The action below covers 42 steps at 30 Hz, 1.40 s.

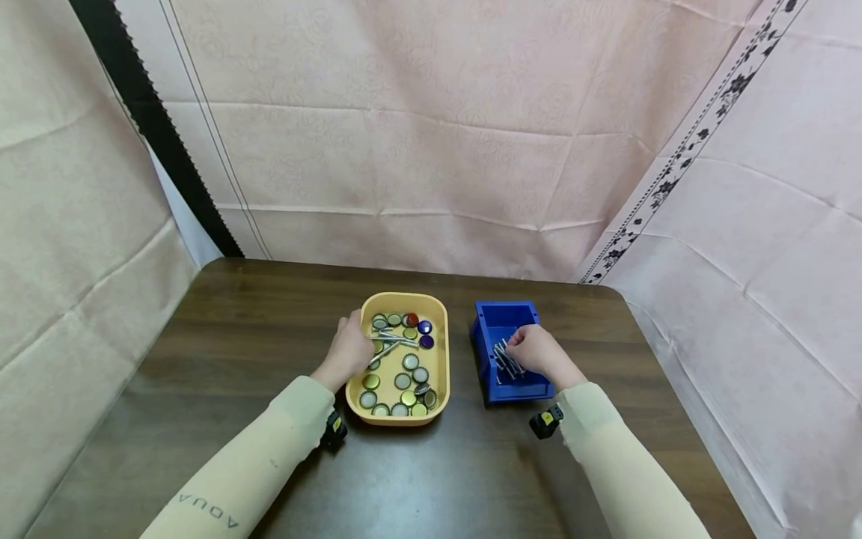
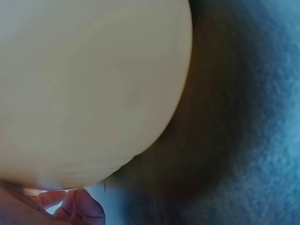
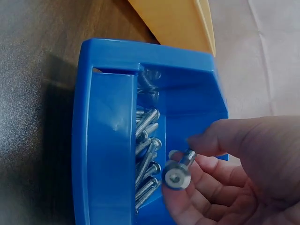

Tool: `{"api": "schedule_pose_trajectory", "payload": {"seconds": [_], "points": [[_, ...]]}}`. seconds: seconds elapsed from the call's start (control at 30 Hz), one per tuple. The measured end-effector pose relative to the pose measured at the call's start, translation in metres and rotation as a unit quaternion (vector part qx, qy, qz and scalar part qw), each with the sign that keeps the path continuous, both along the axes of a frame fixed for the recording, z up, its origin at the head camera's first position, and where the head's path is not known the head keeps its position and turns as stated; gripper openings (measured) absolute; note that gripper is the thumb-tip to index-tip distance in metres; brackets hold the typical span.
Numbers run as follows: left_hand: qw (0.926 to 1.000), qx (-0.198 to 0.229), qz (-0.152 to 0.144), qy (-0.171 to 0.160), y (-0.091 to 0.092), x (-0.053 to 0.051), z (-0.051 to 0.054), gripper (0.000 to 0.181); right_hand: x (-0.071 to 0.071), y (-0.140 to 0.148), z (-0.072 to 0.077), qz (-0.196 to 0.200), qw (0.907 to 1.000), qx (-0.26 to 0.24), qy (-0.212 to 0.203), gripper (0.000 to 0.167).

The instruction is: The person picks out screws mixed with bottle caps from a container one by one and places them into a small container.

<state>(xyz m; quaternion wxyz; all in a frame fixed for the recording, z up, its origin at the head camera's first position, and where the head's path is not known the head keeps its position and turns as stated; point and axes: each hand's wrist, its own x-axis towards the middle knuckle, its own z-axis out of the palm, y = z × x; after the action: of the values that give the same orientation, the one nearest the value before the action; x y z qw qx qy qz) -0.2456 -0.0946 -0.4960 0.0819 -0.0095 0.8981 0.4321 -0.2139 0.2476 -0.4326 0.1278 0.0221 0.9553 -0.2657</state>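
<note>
My left hand [image 1: 350, 348] grips the left rim of the yellow tray [image 1: 441, 367], its fingertips hidden in the head view. In the left wrist view, curled fingers [image 2: 84, 208] show low behind a large, blurred pale surface. The tray holds several bottle caps [image 1: 411, 361] and a few silver bolts [image 1: 397, 340] lying across them. Over the blue bin [image 1: 485, 322], my right hand [image 1: 539, 352] pinches a bolt [image 3: 178, 176] between thumb and fingers, its socket head toward the camera. More bolts [image 3: 149, 164] lie heaped in the bin beneath.
Both containers stand side by side on a dark wooden table [image 1: 283, 314], with a narrow gap between them. Pale cloth [image 1: 417, 165] hangs behind the table and at both sides. Each wrist wears a small black camera [image 1: 545, 421].
</note>
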Motion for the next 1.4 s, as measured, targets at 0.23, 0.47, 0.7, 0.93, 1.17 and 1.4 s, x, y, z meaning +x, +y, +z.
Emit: {"api": "schedule_pose_trajectory", "payload": {"seconds": [0.23, 0.47, 0.7, 0.93, 1.17, 1.4], "points": [[1.0, -0.005, 0.002, 0.001, -0.002, -0.001, -0.001, 0.069, 0.0, -0.004, 0.001, 0.005, 1.0, 0.001, 0.001, 0.015], [0.9999, -0.007, 0.004, -0.009, -0.005, 0.0, 0.001, 0.069, -0.003, -0.008, -0.001, 0.019, 0.9996, -0.013, 0.014, 0.03], [0.9999, -0.007, 0.006, -0.011, -0.007, 0.002, 0.002, 0.068, -0.005, -0.015, 0.005, 0.015, 0.9996, -0.018, 0.018, 0.014], [0.9998, -0.006, 0.009, -0.015, -0.009, 0.004, 0.003, 0.069, -0.023, -0.04, 0.033, 0.039, 0.9977, -0.007, 0.054, 0.012], [0.9998, -0.003, 0.009, -0.02, -0.009, 0.004, 0.003, 0.07, -0.045, -0.112, 0.067, 0.129, 0.988, 0.008, 0.085, 0.011], [0.9999, -0.008, 0.006, -0.009, 0.001, 0.0, 0.0, 0.074, -0.067, -0.176, 0.052, 0.221, 0.972, 0.079, 0.012, 0.013]]}}
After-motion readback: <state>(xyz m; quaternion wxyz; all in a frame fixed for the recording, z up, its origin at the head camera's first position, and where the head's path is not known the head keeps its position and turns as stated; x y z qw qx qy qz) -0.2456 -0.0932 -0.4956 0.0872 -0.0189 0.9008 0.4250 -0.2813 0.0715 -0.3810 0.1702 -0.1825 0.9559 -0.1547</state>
